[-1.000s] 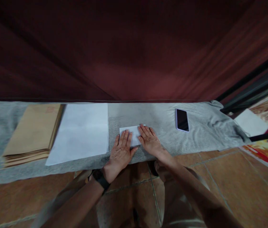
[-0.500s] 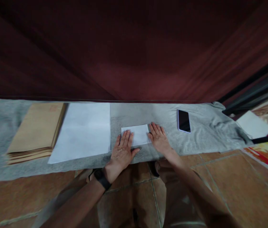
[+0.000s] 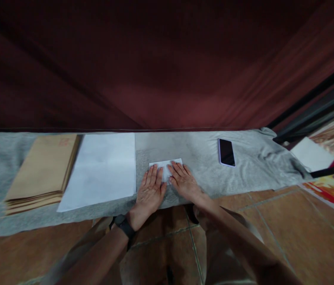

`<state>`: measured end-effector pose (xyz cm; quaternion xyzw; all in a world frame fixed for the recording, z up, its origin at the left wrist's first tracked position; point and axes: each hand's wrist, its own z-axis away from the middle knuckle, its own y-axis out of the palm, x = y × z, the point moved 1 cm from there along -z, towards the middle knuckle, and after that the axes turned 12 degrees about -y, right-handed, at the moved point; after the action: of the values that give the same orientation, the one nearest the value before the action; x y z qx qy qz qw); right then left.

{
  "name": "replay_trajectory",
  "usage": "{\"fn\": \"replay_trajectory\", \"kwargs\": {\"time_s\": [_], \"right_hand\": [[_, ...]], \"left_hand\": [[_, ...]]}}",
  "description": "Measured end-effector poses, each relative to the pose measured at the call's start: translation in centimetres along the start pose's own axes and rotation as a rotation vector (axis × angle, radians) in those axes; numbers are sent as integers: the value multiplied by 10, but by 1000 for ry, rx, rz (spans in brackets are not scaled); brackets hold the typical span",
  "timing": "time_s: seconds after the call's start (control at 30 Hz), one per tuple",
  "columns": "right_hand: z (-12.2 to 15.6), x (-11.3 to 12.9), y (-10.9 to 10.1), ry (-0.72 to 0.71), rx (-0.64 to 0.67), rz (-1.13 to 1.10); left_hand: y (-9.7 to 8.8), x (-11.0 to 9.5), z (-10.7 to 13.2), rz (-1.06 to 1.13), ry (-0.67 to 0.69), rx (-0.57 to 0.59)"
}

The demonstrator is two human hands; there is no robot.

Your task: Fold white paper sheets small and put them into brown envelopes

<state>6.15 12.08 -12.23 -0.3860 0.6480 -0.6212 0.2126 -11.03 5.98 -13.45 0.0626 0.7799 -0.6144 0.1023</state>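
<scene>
A small folded white paper (image 3: 167,165) lies on the grey cloth (image 3: 199,154) in front of me. My left hand (image 3: 150,190) rests flat on its near left part, fingers stretched out and together. My right hand (image 3: 184,181) lies flat on its right part, fingers also extended, close beside the left. Both hands press down on the paper and cover most of it; only its far edge shows. A black watch sits on my left wrist.
A stack of white sheets (image 3: 100,168) lies left of my hands, and a pile of brown envelopes (image 3: 42,170) further left. A black phone (image 3: 226,152) lies to the right. A dark red curtain (image 3: 155,67) hangs behind. Tiled floor (image 3: 288,221) below; colourful printed sheets (image 3: 333,186) at right.
My right hand slid back left from the paper's right edge onto the paper, next to my left hand. My left hand stayed in place on the paper.
</scene>
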Motion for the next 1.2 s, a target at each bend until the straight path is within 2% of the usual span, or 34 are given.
{"fn": "replay_trajectory", "kwargs": {"time_s": [0.23,0.57,0.83,0.93,1.0,1.03,1.07,1.13,1.2], "right_hand": [[3,-18,-5,165,-37,30],[-4,-29,-20,338,-151,-50],[-12,-37,-15,509,-108,-258],[-14,-43,-15,486,-62,-369],[-15,-46,-16,447,-63,-410],[-16,-48,-16,435,-79,-417],[-16,-49,-17,431,-100,-415],[-16,-52,-16,431,-132,-392],[-16,-53,-16,430,-143,-361]], "left_hand": [[0,2,-1,-8,-86,-39],[-1,1,-2,-20,-84,-46],[-1,2,-1,-22,-47,-15],[-11,2,-8,-23,-32,14],[-30,15,-22,-15,-32,-4],[-42,28,-30,-14,-65,-41],[-56,46,-39,-16,-154,-106],[-84,95,-53,-18,-424,-273],[-107,152,-54,-45,-673,-375]]}}
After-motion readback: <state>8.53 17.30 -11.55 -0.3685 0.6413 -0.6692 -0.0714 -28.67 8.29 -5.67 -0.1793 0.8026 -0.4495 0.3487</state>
